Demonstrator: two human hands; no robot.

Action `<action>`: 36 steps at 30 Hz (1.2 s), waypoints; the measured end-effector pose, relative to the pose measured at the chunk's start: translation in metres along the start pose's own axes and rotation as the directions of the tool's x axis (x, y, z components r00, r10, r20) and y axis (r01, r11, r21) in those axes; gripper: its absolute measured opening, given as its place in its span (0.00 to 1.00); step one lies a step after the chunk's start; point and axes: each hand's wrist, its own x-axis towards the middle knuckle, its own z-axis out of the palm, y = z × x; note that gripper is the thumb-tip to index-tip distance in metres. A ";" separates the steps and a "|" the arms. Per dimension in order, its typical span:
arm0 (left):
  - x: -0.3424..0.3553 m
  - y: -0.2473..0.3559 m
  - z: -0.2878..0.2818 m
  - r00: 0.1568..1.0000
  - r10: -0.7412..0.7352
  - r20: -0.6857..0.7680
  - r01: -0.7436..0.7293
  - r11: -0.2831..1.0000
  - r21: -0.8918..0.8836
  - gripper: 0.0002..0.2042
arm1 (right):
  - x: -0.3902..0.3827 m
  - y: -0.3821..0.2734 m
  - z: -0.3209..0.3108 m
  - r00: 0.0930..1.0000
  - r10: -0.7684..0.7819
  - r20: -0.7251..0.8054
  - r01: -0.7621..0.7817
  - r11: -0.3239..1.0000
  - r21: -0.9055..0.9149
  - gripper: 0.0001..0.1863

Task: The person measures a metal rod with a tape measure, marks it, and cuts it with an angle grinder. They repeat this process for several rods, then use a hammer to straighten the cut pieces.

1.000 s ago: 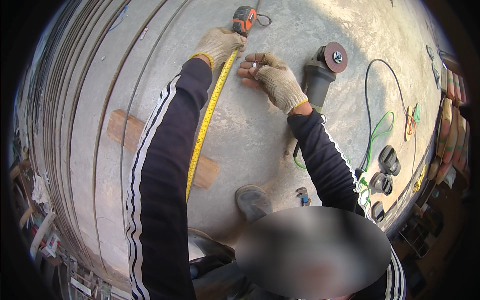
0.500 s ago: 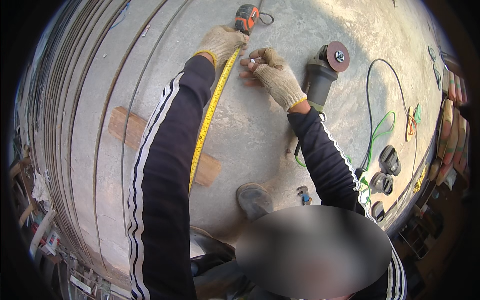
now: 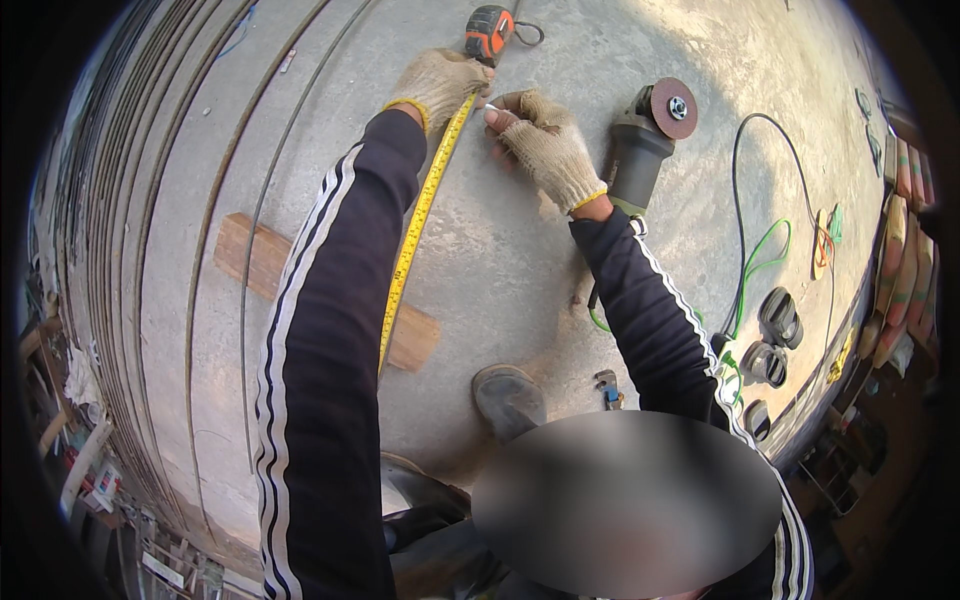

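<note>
My left hand (image 3: 440,84), in a beige knit glove, is closed on the yellow blade of a tape measure (image 3: 424,205). Just beyond it sits the orange and black tape case (image 3: 489,35). The blade stretches back toward me beside my left forearm, along a thin dark rod that it mostly covers. In a matching glove, my right hand (image 3: 550,140) pinches a small white stick (image 3: 491,107), perhaps chalk, its tip at the blade's edge near my left fingers. An angle grinder (image 3: 641,150) with a reddish disc lies right of my right hand.
Long steel rods (image 3: 150,200) lie side by side on the left. A wooden board (image 3: 412,340) rests under the tape. A blue-handled tool (image 3: 608,390) is near my shoe (image 3: 508,400). Black and green cords (image 3: 738,200) and several round dark discs (image 3: 780,318) are at right.
My right hand has moved slightly left, bringing the white stick up to the tape's edge, its fingers more curled. My left hand stays on the blade.
</note>
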 end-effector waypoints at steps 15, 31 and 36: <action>0.000 -0.003 -0.001 0.997 0.058 -0.047 -0.048 0.981 0.186 0.25 | 0.005 0.014 0.016 0.949 -0.290 -0.127 0.245 0.927 -0.283 0.14; 0.001 -0.006 0.001 0.996 0.059 -0.064 -0.045 0.979 0.200 0.26 | 0.011 0.013 0.017 0.925 -0.363 -0.111 0.298 0.876 -0.379 0.12; 0.003 -0.007 0.000 0.998 0.051 -0.022 -0.050 0.998 0.027 0.24 | 0.012 0.016 0.018 0.931 -0.342 -0.126 0.278 0.890 -0.361 0.12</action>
